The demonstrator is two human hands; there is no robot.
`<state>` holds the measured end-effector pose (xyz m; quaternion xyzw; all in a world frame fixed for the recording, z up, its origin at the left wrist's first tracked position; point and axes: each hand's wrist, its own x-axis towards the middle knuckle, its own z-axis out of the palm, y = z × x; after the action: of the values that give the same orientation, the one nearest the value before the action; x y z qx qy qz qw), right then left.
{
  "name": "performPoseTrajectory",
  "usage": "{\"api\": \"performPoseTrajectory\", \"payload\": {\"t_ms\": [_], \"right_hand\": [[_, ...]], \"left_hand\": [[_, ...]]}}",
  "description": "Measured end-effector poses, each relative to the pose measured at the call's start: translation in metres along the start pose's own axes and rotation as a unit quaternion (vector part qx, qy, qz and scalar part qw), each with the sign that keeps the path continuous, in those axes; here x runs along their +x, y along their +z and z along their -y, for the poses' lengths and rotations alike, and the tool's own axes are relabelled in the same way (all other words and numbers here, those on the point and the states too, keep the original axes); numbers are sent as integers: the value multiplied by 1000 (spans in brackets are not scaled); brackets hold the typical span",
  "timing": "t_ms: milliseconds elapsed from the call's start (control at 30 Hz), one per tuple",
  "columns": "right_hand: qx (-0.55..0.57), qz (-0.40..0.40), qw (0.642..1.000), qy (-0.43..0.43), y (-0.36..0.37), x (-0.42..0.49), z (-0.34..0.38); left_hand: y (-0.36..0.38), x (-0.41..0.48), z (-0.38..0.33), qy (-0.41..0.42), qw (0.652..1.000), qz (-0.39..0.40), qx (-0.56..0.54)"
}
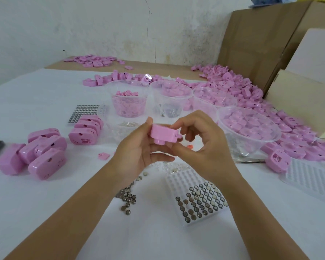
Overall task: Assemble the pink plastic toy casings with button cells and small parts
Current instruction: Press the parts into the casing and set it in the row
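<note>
Both forearms enter from the lower edge and meet above the middle of the table (45,94). Left hand (139,152): fingers curled under the pink casing (164,133), thumb up against its far left edge; it grips the casing firmly. Right hand (204,145): fingers bent, thumb and forefinger pinching the casing's right end. The casing is held off the table between the two hands, broad face up and a short stub pointing down.

Directly beneath the hands: loose button cells (129,200) scattered on the white cover, and just right of them a clear blister tray (178,180), its near rows filled with cells and its far rows bare. One small pink part (104,156) lies on the table left of the left hand. An orange part (189,147) shows through the gap under the right fingers.

Left of the hands: two clusters of closed casings (36,154). A second sheet of cells (84,111) lies beyond them.

Behind the hands: clear cups, one holding small pink pieces (129,104). On the right, a large clear bowl (270,143) of pink shells. A loose heap of shells (242,87) runs along the right side to the cardboard boxes (261,44). Contents of the middle cups cannot be made out.
</note>
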<state>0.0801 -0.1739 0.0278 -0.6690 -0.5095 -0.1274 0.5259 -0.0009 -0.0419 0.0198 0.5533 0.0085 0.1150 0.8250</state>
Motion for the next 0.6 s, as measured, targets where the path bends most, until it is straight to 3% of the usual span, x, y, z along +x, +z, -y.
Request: {"api": "performPoseTrajectory", "payload": {"t_ms": [200,600], "right_hand": [[-74,9,997,-2,7,-3,0],[-57,-35,997,-35,12,-3,2]], "left_hand": [[0,3,6,-12,998,-20,51],[4,3,8,-15,998,6,-67]]}}
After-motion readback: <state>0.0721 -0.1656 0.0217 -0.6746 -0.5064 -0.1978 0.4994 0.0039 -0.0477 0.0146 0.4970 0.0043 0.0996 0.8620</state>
